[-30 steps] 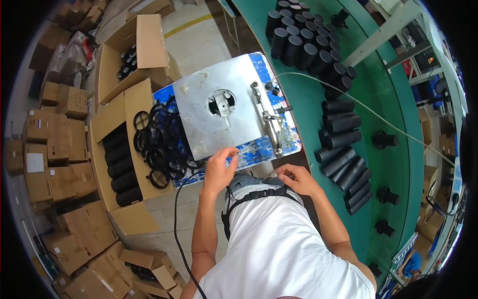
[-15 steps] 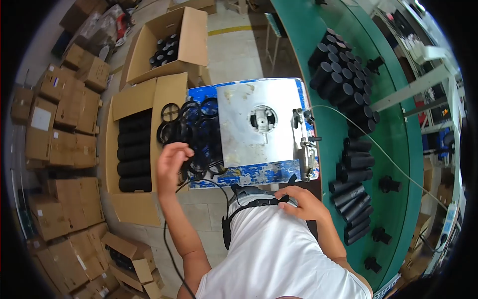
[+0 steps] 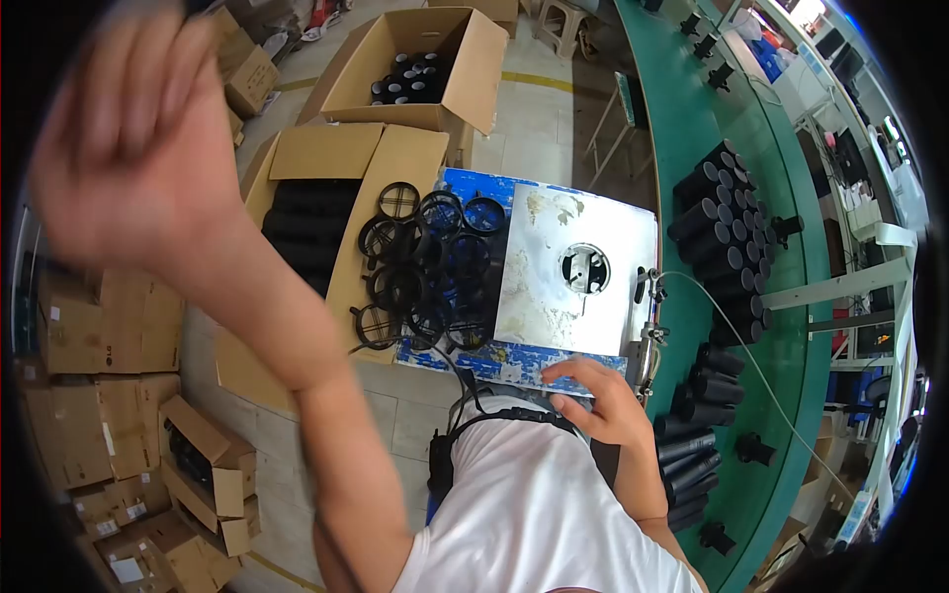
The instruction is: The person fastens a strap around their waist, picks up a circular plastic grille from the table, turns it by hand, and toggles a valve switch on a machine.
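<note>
One blurred left hand (image 3: 136, 163) is seen at upper left, its grip impossible to tell; the right hand (image 3: 605, 403), loosely spread, is held at the blue table (image 3: 509, 369), lower centre. Black spoked rings (image 3: 427, 252) are heaped mid-frame beside a metal plate (image 3: 542, 267).

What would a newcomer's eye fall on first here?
Probably the left hand, large and blurred at the picture's upper left. Next, near the middle, the metal plate with its round hole, black rings heaped to its left and the right hand just below it. Then the black tubes massed on the green bench at right.
</note>
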Tool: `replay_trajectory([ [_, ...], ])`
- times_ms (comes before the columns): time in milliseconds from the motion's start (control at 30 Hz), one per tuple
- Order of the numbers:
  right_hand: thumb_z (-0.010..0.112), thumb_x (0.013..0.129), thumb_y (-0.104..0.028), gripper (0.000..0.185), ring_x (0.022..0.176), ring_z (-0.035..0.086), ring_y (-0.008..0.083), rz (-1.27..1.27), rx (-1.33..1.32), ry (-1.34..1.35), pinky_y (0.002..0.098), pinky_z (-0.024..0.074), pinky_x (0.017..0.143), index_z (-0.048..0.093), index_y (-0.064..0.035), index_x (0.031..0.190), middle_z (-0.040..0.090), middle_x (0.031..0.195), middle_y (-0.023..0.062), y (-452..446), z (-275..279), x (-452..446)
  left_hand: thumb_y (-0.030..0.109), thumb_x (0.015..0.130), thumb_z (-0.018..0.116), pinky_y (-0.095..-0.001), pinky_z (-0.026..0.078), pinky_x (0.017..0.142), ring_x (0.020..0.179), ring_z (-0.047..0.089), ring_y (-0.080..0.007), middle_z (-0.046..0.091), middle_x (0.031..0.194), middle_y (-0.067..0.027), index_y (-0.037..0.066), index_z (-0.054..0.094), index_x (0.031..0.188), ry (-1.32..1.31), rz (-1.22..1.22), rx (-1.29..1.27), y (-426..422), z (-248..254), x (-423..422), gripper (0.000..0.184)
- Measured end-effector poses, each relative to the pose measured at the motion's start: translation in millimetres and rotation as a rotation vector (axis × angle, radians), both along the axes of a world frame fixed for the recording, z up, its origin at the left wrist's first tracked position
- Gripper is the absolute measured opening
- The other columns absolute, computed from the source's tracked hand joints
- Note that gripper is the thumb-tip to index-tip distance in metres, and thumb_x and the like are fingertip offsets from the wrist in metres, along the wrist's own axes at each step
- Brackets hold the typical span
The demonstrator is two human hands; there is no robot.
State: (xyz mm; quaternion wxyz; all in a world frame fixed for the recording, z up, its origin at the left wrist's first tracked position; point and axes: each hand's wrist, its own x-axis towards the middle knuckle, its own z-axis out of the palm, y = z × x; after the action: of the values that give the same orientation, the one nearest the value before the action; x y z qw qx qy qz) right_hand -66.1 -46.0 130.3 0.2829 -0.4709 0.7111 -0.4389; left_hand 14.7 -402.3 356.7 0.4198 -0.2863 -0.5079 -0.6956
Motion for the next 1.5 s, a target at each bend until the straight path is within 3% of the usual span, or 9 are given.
replay_trajectory([
  [133, 0.065, 0.082, -0.008, 0.023, 0.094, 0.065, 0.0329, -0.044, 0.023, -0.097, 0.0361, 0.0507, 0.083, 0.063, 0.0002, 0.103, 0.067, 0.101, 0.0154, 24.9, -2.2, 1.4, 0.017, 0.095, 0.042, -0.0276, 0.04, 0.061, 0.061, 0.045, -0.0135, 0.049, 0.073, -0.0059, 0.001, 0.054, 0.088, -0.426, 0.396, -0.347, 13.7, -27.6, -29.1, 0.021],
  [267, 0.066, 0.081, -0.01, 0.025, 0.095, 0.064, 0.0333, 0.13, -0.127, -0.104, 0.0362, 0.0508, 0.084, 0.065, 0.0036, 0.102, 0.067, 0.101, 0.0173, 44.6, 39.3, -14.0, 0.011, 0.092, 0.058, -0.0242, 0.046, 0.059, 0.063, 0.056, -0.0089, 0.059, 0.073, -0.0007, 0.005, 0.06, 0.088, -1.01, 0.123, -0.639, 64.3, -164.2, -15.1, 0.008],
  [367, 0.069, 0.081, -0.015, 0.02, 0.064, 0.067, 0.0268, 0.106, -0.646, -0.049, 0.0333, 0.0519, 0.059, 0.066, 0.0032, 0.088, 0.068, 0.082, 0.0128, 44.4, 79.9, -23.1, 0.017, 0.094, 0.057, -0.0239, 0.047, 0.058, 0.061, 0.056, -0.0096, 0.059, 0.072, -0.0018, 0.003, 0.061, 0.087, -1.297, -0.44, 0.0, 170.9, -252.1, -1.8, 0.016],
  [467, 0.069, 0.08, -0.012, 0.026, 0.04, 0.056, 0.0188, -0.279, -1.328, -0.487, 0.027, 0.0324, 0.036, 0.055, -0.0051, 0.059, 0.059, 0.056, 0.0089, 44.7, 122.6, -5.9, 0.022, 0.095, 0.05, -0.0286, 0.05, 0.066, 0.072, 0.059, -0.0139, 0.059, 0.078, -0.0051, 0.004, 0.059, 0.09, -1.357, -0.999, 0.353, 272.2, -302.9, -20.4, 0.02],
  [533, 0.065, 0.078, -0.002, 0.029, 0.036, 0.052, 0.0172, 0.162, -1.562, -0.552, 0.0263, 0.0258, 0.031, 0.052, -0.0061, 0.052, 0.056, 0.049, 0.0096, 62.2, 168.2, -38.1, 0.02, 0.094, 0.049, -0.0287, 0.051, 0.07, 0.075, 0.061, -0.0159, 0.06, 0.08, -0.0047, 0.005, 0.06, 0.092, -1.569, -1.171, 0.502, 322.5, -327.6, -37.2, 0.018],
  [633, 0.058, 0.079, 0.005, 0.018, 0.044, 0.058, 0.0163, 0.771, -1.805, -0.638, 0.0231, 0.0401, 0.042, 0.06, -0.0015, 0.063, 0.061, 0.056, 0.0085, 97.8, 212.0, -44.5, 0.024, 0.096, 0.048, -0.032, 0.052, 0.074, 0.085, 0.062, -0.0192, 0.061, 0.087, -0.0052, 0.005, 0.061, 0.097, -1.65, -1.368, 0.3, 358.8, -345.3, -48.5, 0.022],
  [733, 0.056, 0.084, 0.003, 0.012, 0.058, 0.065, 0.0164, 1.367, -1.703, -0.724, 0.0219, 0.0521, 0.057, 0.066, 0.0026, 0.079, 0.067, 0.068, 0.008, 108.5, 220.7, -35.3, 0.019, 0.097, 0.045, -0.0241, 0.05, 0.066, 0.072, 0.058, -0.0113, 0.063, 0.088, -0.0018, 0.007, 0.061, 0.092, -1.316, -1.52, 0.564, 387.1, -307.3, -41.9, 0.021],
  [967, 0.056, 0.083, 0.003, 0.012, 0.056, 0.064, 0.0164, 0.59, -1.302, -0.149, 0.0216, 0.0502, 0.055, 0.066, 0.0024, 0.077, 0.067, 0.066, 0.0085, 58.0, 154.7, 12.8, 0.019, 0.097, 0.044, -0.024, 0.048, 0.064, 0.07, 0.057, -0.0112, 0.061, 0.086, -0.0016, 0.008, 0.06, 0.09, -0.952, -2.043, 0.407, 420.6, -270.5, -24.0, 0.02],
  [1500, 0.056, 0.081, 0.005, 0.012, 0.053, 0.063, 0.0166, 0.329, -1.067, 0.073, 0.0211, 0.046, 0.051, 0.065, 0.0019, 0.074, 0.065, 0.063, 0.0096, 41.1, 118.2, 37.3, 0.018, 0.097, 0.044, -0.0236, 0.046, 0.06, 0.065, 0.054, -0.011, 0.058, 0.08, -0.0011, 0.008, 0.058, 0.086, -1.097, -2.162, 0.086, 404.6, -302.1, -16.9, 0.02],
])
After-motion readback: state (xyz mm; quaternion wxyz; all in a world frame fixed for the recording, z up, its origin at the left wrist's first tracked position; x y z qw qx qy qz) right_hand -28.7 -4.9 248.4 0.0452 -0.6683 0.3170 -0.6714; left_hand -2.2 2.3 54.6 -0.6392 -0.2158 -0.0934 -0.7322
